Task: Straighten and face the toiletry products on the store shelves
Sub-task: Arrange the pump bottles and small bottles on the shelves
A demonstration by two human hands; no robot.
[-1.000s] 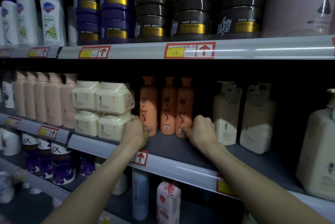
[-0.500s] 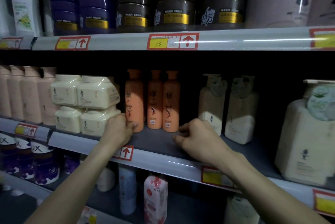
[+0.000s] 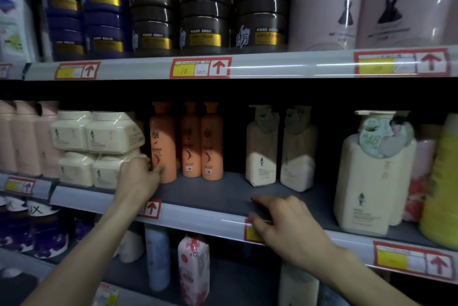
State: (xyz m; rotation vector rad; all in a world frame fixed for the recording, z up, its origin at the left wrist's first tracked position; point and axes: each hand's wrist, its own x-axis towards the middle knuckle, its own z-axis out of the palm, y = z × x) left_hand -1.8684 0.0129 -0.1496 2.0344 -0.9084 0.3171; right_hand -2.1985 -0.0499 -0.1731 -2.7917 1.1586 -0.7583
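left hand bare | right hand bare | forearms unsleeved

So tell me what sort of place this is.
Most likely a shop's toiletries aisle: price tags with red arrows on the shelf edge, rows of identical orange bottles and stacked dark jars.

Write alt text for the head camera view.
A person's left hand touches the base of the leftmost of three orange bottles on a dim store shelf, while the right hand rests empty at the shelf's front edge. Cream jars, pump bottles and dark tubs fill the surrounding shelves.
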